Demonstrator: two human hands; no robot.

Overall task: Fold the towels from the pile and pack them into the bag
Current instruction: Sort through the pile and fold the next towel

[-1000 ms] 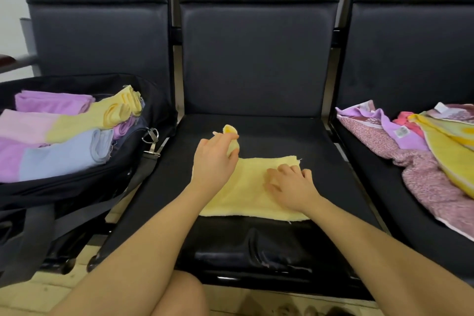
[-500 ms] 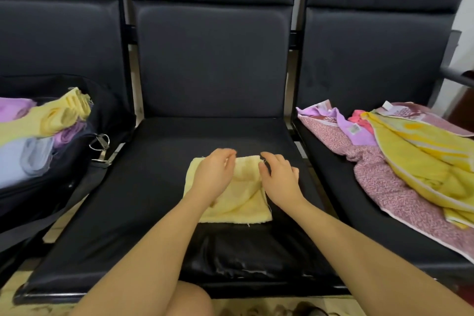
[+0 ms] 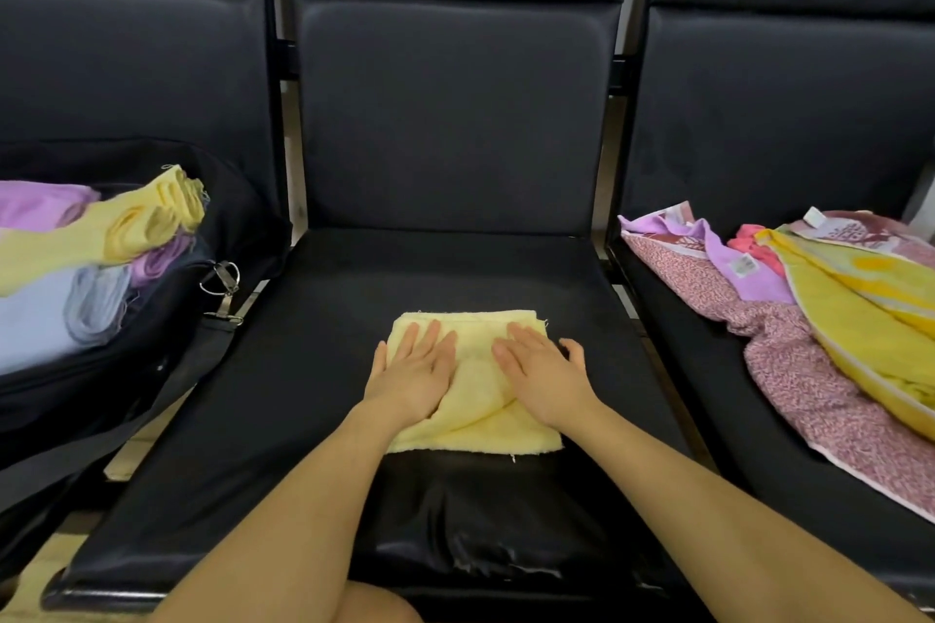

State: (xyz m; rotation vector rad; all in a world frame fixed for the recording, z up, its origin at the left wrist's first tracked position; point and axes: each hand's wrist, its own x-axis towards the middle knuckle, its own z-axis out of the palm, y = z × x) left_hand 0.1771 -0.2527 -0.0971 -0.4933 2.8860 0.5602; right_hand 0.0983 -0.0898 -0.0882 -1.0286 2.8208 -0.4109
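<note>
Two flat hands now press the yellow towel (image 3: 475,400), which a second ago lay wider with its left corner lifted; it is folded to a near-square pad on the middle seat (image 3: 313,420). The left hand (image 3: 412,377) and right hand (image 3: 541,377) lie on it, fingers straight, gripping nothing. No clear long axis; its folded edge faces the backrest. Left of the seat sits the bag (image 3: 167,319); right, the pile (image 3: 809,319). Judging so, packing comes next.
</note>
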